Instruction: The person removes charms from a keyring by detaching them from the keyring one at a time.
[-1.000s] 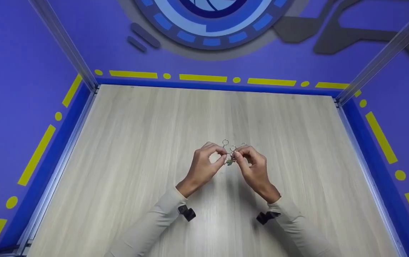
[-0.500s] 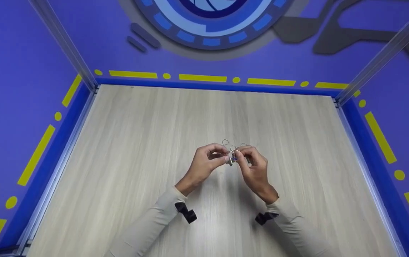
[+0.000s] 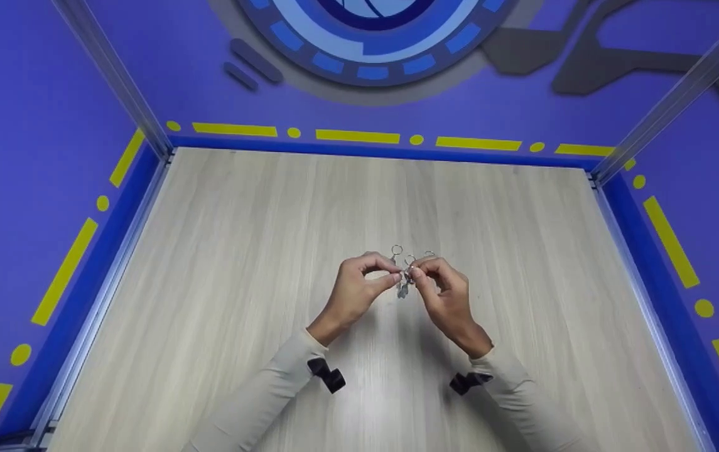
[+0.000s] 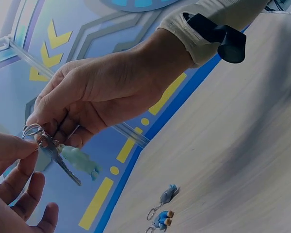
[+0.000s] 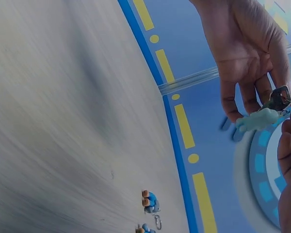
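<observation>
Both hands meet above the middle of the wooden table [image 3: 221, 263]. My left hand [image 3: 395, 277] and my right hand [image 3: 414, 274] each pinch the same small metal key ring [image 4: 33, 130] between thumb and forefinger. A grey key [image 4: 64, 166] and a pale green figurine charm [image 4: 80, 163] hang from the ring; the charm [image 5: 256, 119] and key [image 5: 280, 97] also show in the right wrist view. Both the left hand [image 4: 12, 165] and the right hand [image 4: 87, 97] are raised off the table.
Several more key chains with rings [image 3: 410, 256] lie on the table just beyond the hands; two blue figurine ones [image 4: 165, 206] [image 5: 149, 201] show clearly. Purple walls with yellow dashes and metal rails [image 3: 114, 69] close in the table on three sides.
The hands have stayed almost in place. The key and charm have swung and now hang a little lower between them.
</observation>
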Demonstrator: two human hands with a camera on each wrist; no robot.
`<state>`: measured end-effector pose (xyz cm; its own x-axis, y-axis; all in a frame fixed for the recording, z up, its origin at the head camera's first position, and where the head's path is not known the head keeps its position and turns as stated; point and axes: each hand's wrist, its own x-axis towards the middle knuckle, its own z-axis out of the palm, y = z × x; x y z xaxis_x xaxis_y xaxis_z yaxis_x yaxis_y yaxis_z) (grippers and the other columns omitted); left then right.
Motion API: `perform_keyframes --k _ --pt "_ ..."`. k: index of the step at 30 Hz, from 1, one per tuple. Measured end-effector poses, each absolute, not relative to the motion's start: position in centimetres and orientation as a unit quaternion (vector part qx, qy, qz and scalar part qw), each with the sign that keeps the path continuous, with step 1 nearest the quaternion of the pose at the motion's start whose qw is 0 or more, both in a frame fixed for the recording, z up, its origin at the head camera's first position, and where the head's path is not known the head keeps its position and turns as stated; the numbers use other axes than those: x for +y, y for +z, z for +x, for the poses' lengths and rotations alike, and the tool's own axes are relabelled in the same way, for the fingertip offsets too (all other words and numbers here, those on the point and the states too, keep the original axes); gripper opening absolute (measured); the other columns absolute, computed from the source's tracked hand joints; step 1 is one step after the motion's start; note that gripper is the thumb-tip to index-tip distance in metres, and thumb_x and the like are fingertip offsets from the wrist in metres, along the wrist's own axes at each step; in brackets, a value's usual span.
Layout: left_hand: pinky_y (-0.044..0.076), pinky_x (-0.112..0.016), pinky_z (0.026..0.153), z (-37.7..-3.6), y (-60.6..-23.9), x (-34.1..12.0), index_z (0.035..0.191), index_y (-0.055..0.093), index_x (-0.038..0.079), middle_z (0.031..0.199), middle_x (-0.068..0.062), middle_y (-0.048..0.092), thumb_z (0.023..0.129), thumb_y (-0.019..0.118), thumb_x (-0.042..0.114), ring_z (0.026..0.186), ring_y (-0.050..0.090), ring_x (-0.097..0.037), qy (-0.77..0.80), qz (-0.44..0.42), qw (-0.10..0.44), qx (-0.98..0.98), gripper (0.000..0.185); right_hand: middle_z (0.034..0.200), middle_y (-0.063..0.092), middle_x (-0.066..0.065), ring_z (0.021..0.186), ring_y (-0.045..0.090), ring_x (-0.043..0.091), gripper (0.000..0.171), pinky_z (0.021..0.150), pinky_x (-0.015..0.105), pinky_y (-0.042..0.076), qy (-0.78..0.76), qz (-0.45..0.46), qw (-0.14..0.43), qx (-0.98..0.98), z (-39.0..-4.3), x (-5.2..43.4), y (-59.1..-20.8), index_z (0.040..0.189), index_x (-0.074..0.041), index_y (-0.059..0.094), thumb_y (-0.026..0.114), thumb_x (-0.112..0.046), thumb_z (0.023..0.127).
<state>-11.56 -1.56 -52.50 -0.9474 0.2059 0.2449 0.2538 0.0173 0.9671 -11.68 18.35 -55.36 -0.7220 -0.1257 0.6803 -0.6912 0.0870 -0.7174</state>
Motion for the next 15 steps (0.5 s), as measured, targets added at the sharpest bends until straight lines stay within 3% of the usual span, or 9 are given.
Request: perform_keyframes --k 9,15 --pt "0.055 -0.037 0.097 -11.4 -52.23 -1.29 0.095 0.085 0.008 0.096 0.001 0.078 0.092 0.085 0.0 0.1 0.07 -0.017 -0.627 -0.182 0.084 -0.753 0.009 0.091 0.075 0.013 0.085 0.074 0.026 0.028 0.089 0.022 0.058 0.524 0.316 0.315 -0.725 -11.56 17.93 -54.98 0.088 0.001 0.065 0.07 0.028 0.085" --pt "0.058 -0.036 0.1 -11.4 -52.45 -1.38 0.108 0.081 0.001 0.105 -0.006 0.079 0.099 0.081 0.008 0.102 0.073 -0.017 -0.693 -0.18 -0.003 -0.698 0.011 0.094 0.074 0.018 0.087 0.073 0.028 0.027 0.088 0.022 0.06 0.54 0.319 0.333 -0.704 -11.45 17.83 -54.96 0.092 0.005 0.064 0.067 0.031 0.085"
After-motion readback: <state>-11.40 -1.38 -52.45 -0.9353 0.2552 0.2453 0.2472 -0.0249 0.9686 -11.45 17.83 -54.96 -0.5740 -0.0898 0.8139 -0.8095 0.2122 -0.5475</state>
